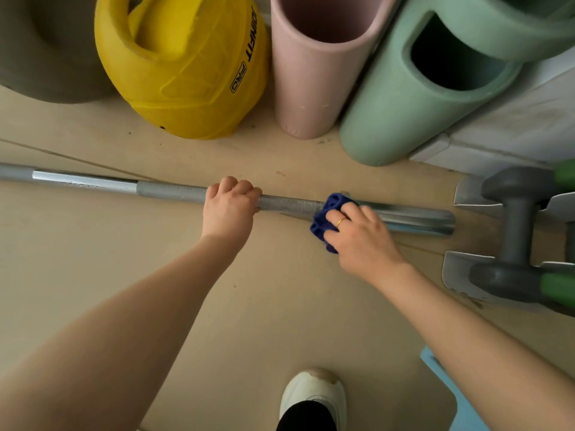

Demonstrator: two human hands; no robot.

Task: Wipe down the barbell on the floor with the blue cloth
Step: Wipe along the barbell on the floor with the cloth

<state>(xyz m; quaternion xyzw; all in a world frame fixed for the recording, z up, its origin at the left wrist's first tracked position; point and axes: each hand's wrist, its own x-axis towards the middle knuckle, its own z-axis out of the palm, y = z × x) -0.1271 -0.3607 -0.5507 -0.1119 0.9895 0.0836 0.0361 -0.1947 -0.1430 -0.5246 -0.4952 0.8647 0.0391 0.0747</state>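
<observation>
A long grey metal barbell [168,191] lies on the tan floor, running from the left edge to a shiny sleeve end at the right. My left hand [228,209] grips the knurled shaft near its middle, fingers curled over the top. To its right, my right hand [357,234] holds a bunched blue cloth [325,219] against the bar where the shaft meets the sleeve. The cloth wraps partly round the bar, and my fingers cover much of it.
Behind the bar stand a yellow weight ball [186,66], a pink foam roller [314,73] and a green foam roller [413,98]. A grey dumbbell [516,225] on a rack sits at the right. My white shoe [314,396] is at the bottom.
</observation>
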